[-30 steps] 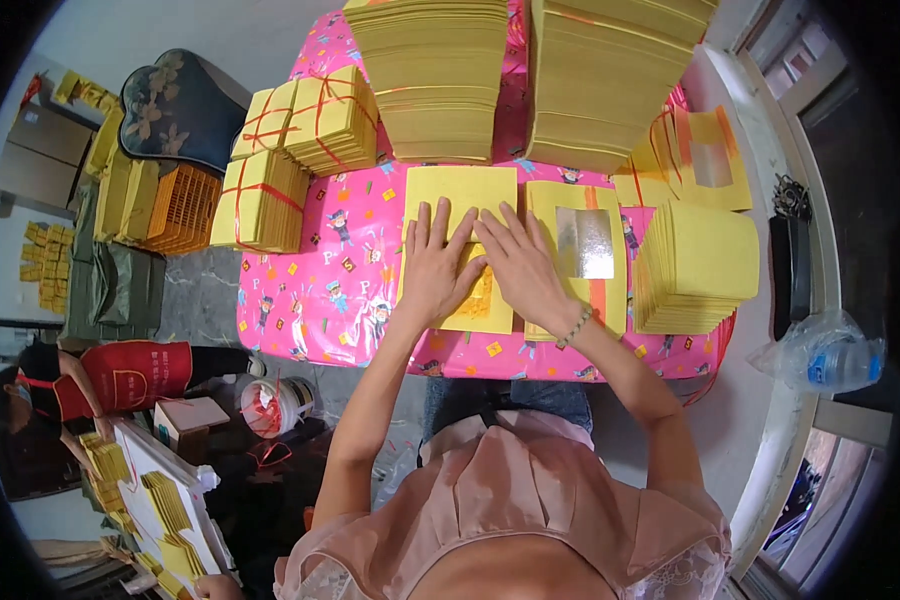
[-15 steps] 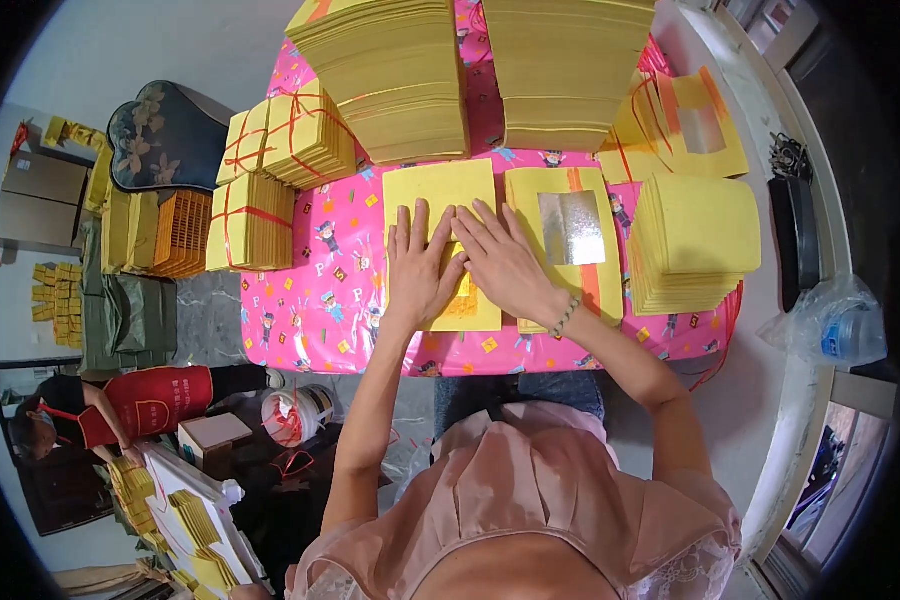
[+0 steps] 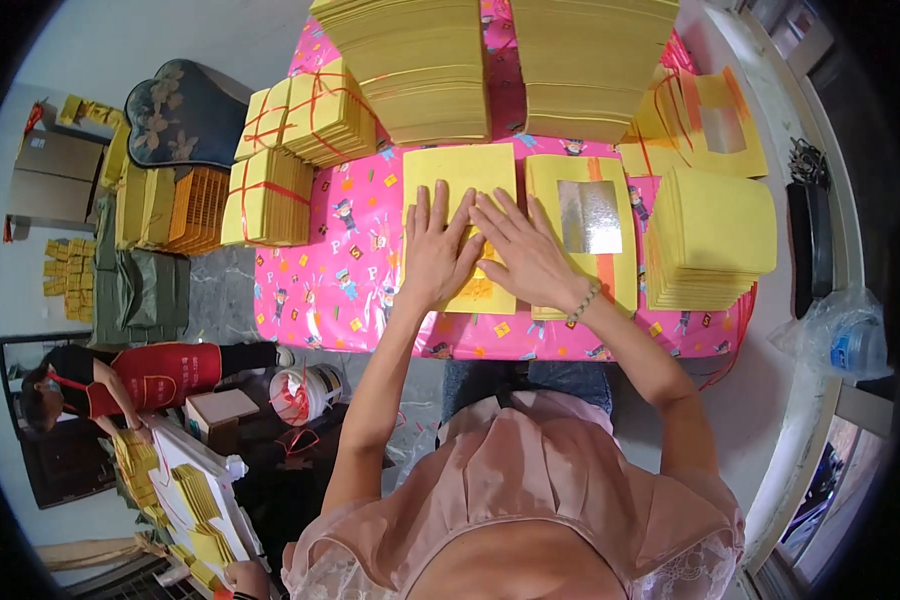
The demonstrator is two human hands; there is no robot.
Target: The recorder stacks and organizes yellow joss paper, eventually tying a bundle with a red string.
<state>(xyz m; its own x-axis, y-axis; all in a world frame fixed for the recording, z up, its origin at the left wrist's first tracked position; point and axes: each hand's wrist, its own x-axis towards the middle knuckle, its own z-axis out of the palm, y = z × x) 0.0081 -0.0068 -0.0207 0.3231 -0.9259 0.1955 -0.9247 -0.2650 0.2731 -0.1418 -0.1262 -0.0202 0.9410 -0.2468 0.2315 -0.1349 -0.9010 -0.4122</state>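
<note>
Both hands lie flat on a yellow paper sheet (image 3: 460, 165) in the middle of the table's near side. My left hand (image 3: 440, 245) has its fingers stretched out over the sheet's left part. Beside it, my right hand (image 3: 530, 250) is spread, its fingertips on the sheet close to the left fingers. Part of an orange-gold patch (image 3: 478, 290) shows on the sheet below the hands. Directly right is a yellow paper pile (image 3: 542, 185) bearing a silver foil square (image 3: 590, 217) and an orange stripe; my right wrist passes over its lower edge.
Tall yellow paper stacks (image 3: 425, 85) stand at the back of the pink patterned tablecloth (image 3: 320, 300). Red-tied bundles (image 3: 270, 195) sit left, a thick yellow pile (image 3: 725, 220) right. A person in a red apron (image 3: 170, 375) works at another table at left, near a white bucket (image 3: 310, 392).
The whole view has shifted slightly, so the table appears a little higher and further right. Both hands stay spread flat on the same yellow sheet.
</note>
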